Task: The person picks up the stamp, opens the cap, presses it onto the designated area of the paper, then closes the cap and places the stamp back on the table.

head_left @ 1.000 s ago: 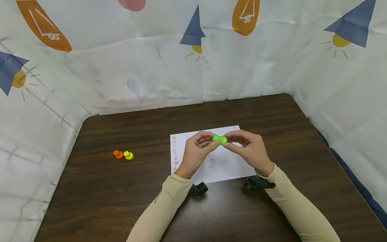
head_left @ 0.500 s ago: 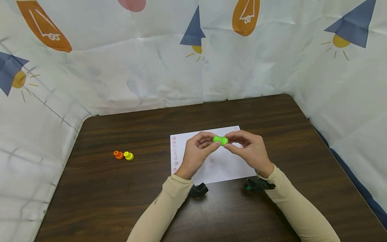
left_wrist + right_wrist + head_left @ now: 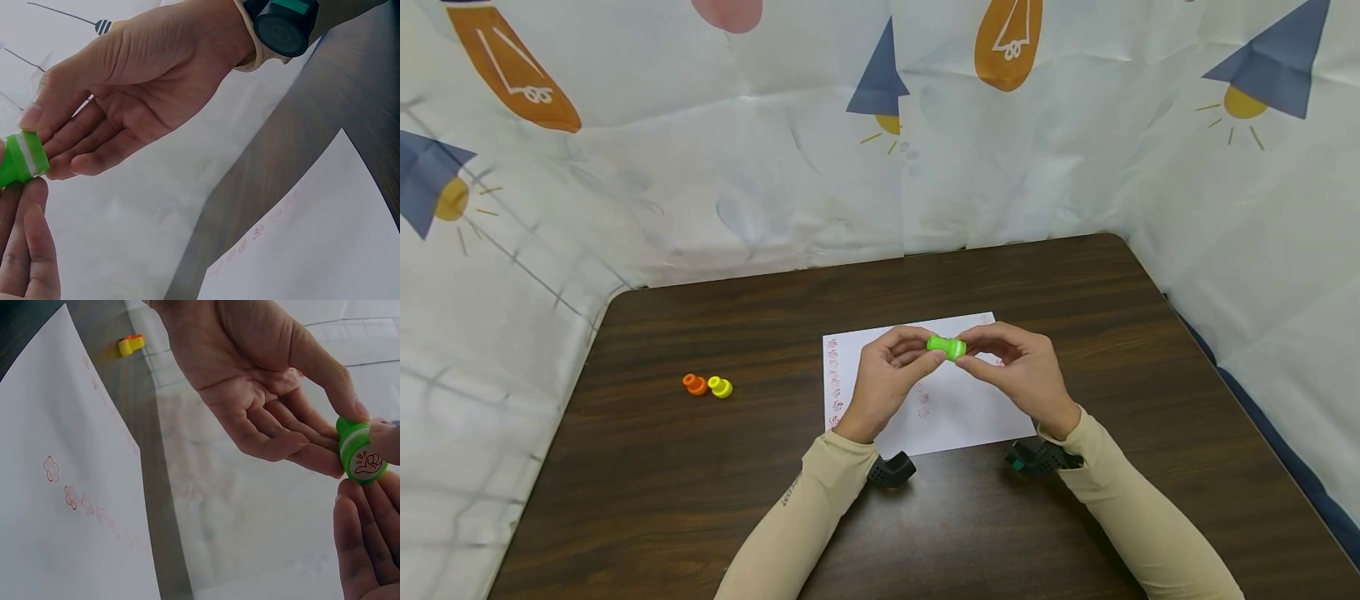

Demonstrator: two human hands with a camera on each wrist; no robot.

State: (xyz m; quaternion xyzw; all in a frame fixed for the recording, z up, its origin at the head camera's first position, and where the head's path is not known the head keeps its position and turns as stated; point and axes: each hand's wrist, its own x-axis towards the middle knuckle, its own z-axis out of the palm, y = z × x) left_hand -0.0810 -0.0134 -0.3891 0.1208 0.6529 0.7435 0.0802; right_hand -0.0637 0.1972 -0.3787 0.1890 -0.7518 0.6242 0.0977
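We pinched the green stamp [image 3: 946,347] between left hand [image 3: 886,383] and right hand [image 3: 1024,373] above the paper [image 3: 955,408], whose red stamped marks stayed unreadable.

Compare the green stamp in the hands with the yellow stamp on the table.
The green stamp is held above the white paper, pinched between the left hand and right hand; the yellow stamp rests untouched on the table beside an orange stamp. The green one lies sideways in the air; the yellow sits on the wood. Both are small bright plastic stamps.
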